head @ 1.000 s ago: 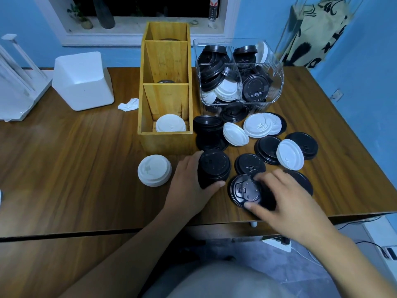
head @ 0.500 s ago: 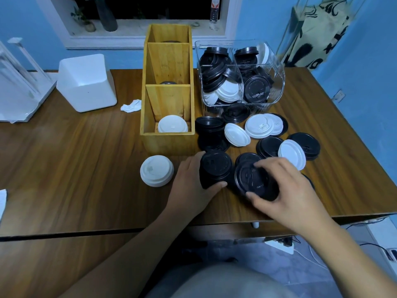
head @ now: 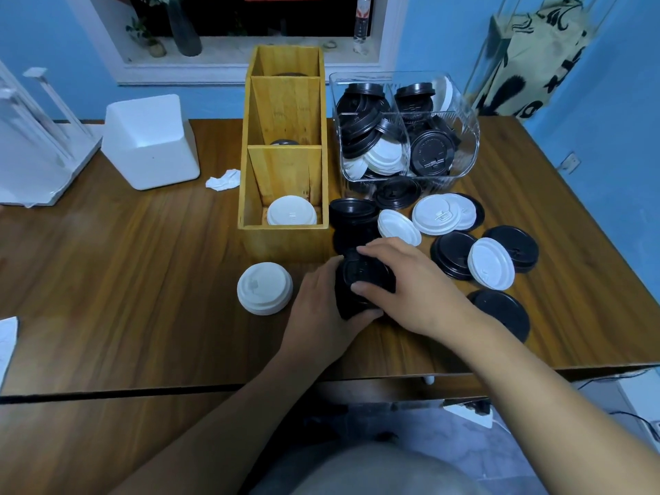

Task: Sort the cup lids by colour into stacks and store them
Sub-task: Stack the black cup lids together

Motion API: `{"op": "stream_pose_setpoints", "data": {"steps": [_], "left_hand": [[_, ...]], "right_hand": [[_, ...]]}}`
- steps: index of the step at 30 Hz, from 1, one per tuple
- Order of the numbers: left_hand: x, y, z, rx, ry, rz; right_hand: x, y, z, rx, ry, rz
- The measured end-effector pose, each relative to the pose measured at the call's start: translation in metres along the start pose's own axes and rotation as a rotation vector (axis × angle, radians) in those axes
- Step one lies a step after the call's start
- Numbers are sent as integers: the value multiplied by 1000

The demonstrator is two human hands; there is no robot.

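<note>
Black plastic lid stack (head: 361, 277), centre frame: your left hand (head: 317, 314) grips its side, your right hand (head: 418, 291) clasps its top.

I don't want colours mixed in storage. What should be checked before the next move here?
1. Left hand grips the black stack: ok.
2. Top lid, gripped by the right hand, seated flat: cannot tell, fingers cover it.
3. White stack stands apart from the black one: ok.
4. Wooden box front compartment shows only white lids: ok.
5. Loose lids all sorted: not ok, black and white lie mixed on the table.
</note>
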State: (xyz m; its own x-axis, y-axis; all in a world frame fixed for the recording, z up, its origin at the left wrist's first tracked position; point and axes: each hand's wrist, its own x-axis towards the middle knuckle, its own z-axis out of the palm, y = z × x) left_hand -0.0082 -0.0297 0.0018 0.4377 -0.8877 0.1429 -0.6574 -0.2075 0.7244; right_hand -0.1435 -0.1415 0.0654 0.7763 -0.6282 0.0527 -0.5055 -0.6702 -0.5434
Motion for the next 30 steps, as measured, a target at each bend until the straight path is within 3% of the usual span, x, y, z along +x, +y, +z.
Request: {"op": "stream_pose_setpoints", "data": {"steps": [11,14,17,19,22,26,30], "left_hand": [[0,0,-2,33,-30,44],[1,1,-2,25,-26,14],[1,1,-1,38,-16,3],[2,2,-1,56,-13,-5],[2,1,-1,64,-11,-11],[2,1,0,59,-22,-18],[2,0,0,57,-30,-11]], "right_hand": [[1,-3,2,-274,-75,-23],[0,-1,0,-241,-95,-39],[-22,18,-2,-34,136,30],[-37,35,-6,-29,277,144],[-51,47,-8,-183,143,238],[-58,39,-3,-385,3,222],[-72,31,-6,-320,-20,175]]}}
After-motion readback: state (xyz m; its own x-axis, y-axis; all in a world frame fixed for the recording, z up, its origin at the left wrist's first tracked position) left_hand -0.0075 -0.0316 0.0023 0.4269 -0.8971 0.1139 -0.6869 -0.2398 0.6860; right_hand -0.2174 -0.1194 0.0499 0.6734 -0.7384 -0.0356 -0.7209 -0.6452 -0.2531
